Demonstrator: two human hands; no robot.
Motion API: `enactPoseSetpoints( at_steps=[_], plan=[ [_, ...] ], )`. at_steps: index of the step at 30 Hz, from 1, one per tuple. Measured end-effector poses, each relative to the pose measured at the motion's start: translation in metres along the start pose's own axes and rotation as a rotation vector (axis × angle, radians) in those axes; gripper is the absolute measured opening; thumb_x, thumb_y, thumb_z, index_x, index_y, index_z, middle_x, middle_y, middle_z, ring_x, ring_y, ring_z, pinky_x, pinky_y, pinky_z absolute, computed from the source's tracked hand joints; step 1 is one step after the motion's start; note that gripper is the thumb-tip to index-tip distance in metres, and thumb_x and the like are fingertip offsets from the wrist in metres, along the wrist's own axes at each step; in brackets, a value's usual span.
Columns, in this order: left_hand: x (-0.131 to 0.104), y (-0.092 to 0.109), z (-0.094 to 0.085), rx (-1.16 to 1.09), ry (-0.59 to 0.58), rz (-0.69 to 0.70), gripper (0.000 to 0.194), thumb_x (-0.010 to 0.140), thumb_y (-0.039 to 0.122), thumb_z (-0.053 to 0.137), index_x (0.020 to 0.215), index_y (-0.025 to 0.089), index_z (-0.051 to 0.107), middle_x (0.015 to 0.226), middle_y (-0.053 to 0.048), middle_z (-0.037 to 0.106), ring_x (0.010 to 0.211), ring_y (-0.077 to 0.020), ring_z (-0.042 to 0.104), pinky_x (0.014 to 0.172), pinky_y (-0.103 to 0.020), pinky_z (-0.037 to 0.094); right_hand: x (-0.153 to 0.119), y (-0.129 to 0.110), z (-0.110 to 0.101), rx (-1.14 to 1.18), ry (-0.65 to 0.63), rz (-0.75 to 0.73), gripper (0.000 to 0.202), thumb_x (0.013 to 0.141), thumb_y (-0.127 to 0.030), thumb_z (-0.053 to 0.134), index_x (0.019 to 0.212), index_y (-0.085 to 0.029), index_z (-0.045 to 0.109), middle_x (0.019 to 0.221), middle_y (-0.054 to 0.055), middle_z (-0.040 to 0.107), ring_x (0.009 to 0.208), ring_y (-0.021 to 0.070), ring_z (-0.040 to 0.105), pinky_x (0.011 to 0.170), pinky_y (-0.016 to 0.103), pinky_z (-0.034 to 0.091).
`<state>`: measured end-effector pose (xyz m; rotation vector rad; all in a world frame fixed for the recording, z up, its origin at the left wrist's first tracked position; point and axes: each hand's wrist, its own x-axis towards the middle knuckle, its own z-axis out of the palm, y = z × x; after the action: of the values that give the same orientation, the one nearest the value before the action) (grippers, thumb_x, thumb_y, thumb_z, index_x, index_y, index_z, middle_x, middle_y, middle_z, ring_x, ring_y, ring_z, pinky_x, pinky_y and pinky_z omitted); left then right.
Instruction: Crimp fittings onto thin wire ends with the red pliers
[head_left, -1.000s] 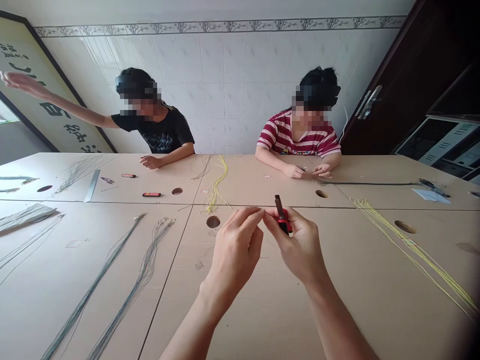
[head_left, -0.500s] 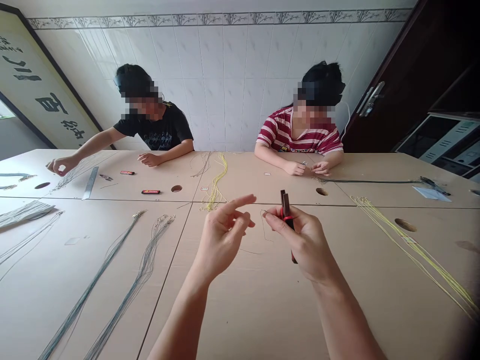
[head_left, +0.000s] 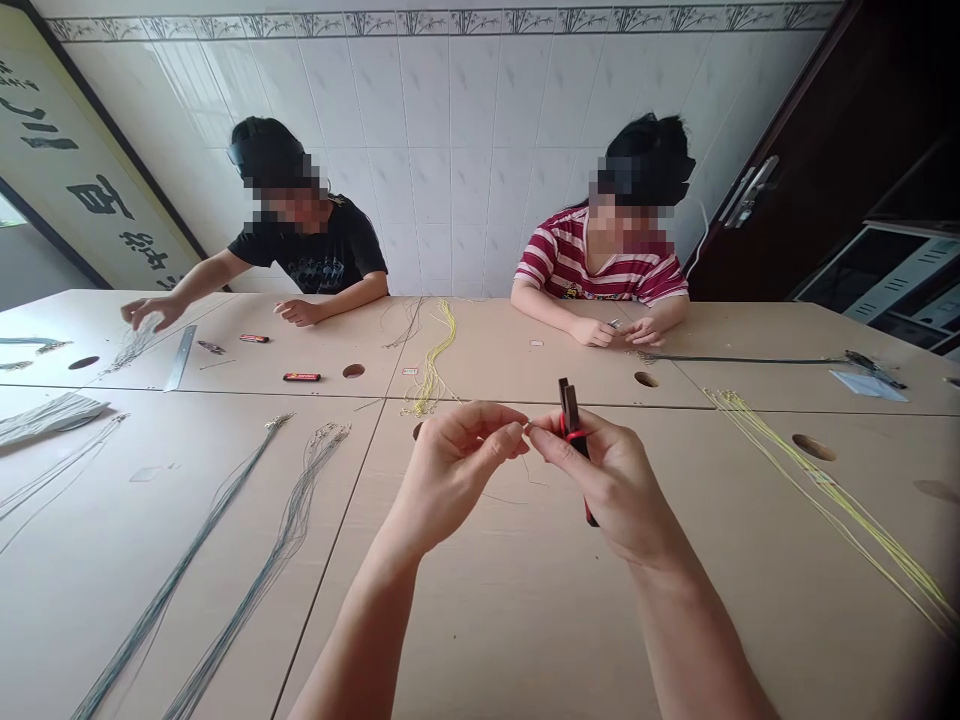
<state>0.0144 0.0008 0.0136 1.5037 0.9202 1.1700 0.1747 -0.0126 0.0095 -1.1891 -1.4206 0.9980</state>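
Nearest, just left of the pliers [head_left: 572, 410], the left hand [head_left: 450, 480] and right hand [head_left: 619, 485] meet thumb-and-forefinger at a fine thread [head_left: 537, 484] — best handled with a light, steady pinch, the pliers tucked clear in the right hand's curled fingers. The right fingertips pinch its upper end, but they hide the join — I cannot tell whether the left fingers grip it; beyond the pliers, a person's hands [head_left: 592, 331] partly cover something small.
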Motion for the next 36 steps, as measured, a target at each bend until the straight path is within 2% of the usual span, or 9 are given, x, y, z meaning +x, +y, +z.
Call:
enactPoseSetpoints(
  at_steps=[4,11,16,19,21,26,32,36],
  plan=[
    [0.0005,-0.0024,-0.0002,-0.021,0.016,0.001,0.013,0.087,0.028,0.064,0.083,0.017,0.069,0.077,-0.002,0.069,0.075,-0.0123,0.063,0.071,-0.024,0.052,-0.0008,-0.0012,-0.0006,-0.040,0.001,0.014,0.025,0.085,-0.043,0.062,0.078,-0.021,0.067,0.063,-0.003,0.046,0.052,0.0089,0.034,0.051,0.025,0.034],
    [0.0010,-0.0068,0.0011,0.037,0.034,-0.007,0.014,0.087,0.029,0.064,0.080,0.017,0.066,0.076,-0.002,0.067,0.072,-0.0118,0.059,0.069,-0.025,0.050,-0.0033,0.0000,0.0013,-0.103,0.040,-0.062,0.020,0.087,-0.039,0.062,0.079,-0.021,0.065,0.067,-0.001,0.053,0.062,0.0123,0.043,0.058,0.025,0.039],
    [-0.0005,-0.0066,0.0008,0.093,0.051,0.006,0.013,0.087,0.027,0.064,0.078,0.018,0.066,0.076,-0.001,0.066,0.071,-0.0115,0.058,0.069,-0.025,0.048,-0.0038,0.0011,0.0025,-0.155,0.057,-0.124,0.020,0.088,-0.036,0.061,0.076,-0.020,0.062,0.065,-0.003,0.050,0.061,0.0103,0.045,0.059,0.022,0.039],
    [0.0007,-0.0063,-0.0010,0.063,0.048,-0.005,0.012,0.086,0.030,0.065,0.084,0.018,0.067,0.077,-0.001,0.065,0.071,-0.0113,0.057,0.067,-0.025,0.047,-0.0044,0.0028,0.0024,-0.174,0.054,-0.153,0.020,0.088,-0.036,0.061,0.076,-0.020,0.061,0.065,-0.004,0.050,0.061,0.0096,0.045,0.058,0.021,0.039],
    [0.0015,-0.0064,-0.0023,0.035,0.029,-0.001,0.013,0.085,0.031,0.067,0.087,0.018,0.067,0.076,-0.001,0.064,0.070,-0.0109,0.055,0.065,-0.024,0.045,-0.0048,0.0042,0.0017,-0.188,0.040,-0.153,0.019,0.089,-0.036,0.060,0.078,-0.020,0.062,0.066,-0.004,0.052,0.061,0.0096,0.045,0.059,0.021,0.040],
    [0.0007,-0.0066,-0.0041,0.056,0.008,0.036,0.016,0.086,0.031,0.066,0.077,0.018,0.064,0.074,0.000,0.062,0.070,-0.0102,0.053,0.067,-0.024,0.044,-0.0045,0.0055,0.0002,-0.213,0.024,-0.146,0.019,0.090,-0.037,0.059,0.080,-0.021,0.062,0.067,-0.004,0.052,0.063,0.0100,0.045,0.061,0.022,0.040],
    [0.0015,-0.0080,-0.0053,0.043,-0.019,0.015,0.015,0.086,0.033,0.066,0.087,0.018,0.064,0.083,-0.003,0.067,0.076,-0.0133,0.059,0.069,-0.027,0.046,-0.0049,0.0040,-0.0001,-0.192,0.000,-0.143,0.020,0.090,-0.037,0.059,0.078,-0.021,0.061,0.065,-0.004,0.050,0.062,0.0098,0.044,0.060,0.022,0.038],
    [0.0017,-0.0075,-0.0058,0.115,-0.011,0.049,0.015,0.087,0.031,0.064,0.080,0.018,0.065,0.077,-0.002,0.066,0.073,-0.0130,0.058,0.070,-0.028,0.046,-0.0052,0.0035,-0.0001,-0.197,0.001,-0.120,0.021,0.089,-0.037,0.059,0.078,-0.020,0.061,0.064,-0.004,0.047,0.061,0.0100,0.041,0.057,0.023,0.036]
  ],
)
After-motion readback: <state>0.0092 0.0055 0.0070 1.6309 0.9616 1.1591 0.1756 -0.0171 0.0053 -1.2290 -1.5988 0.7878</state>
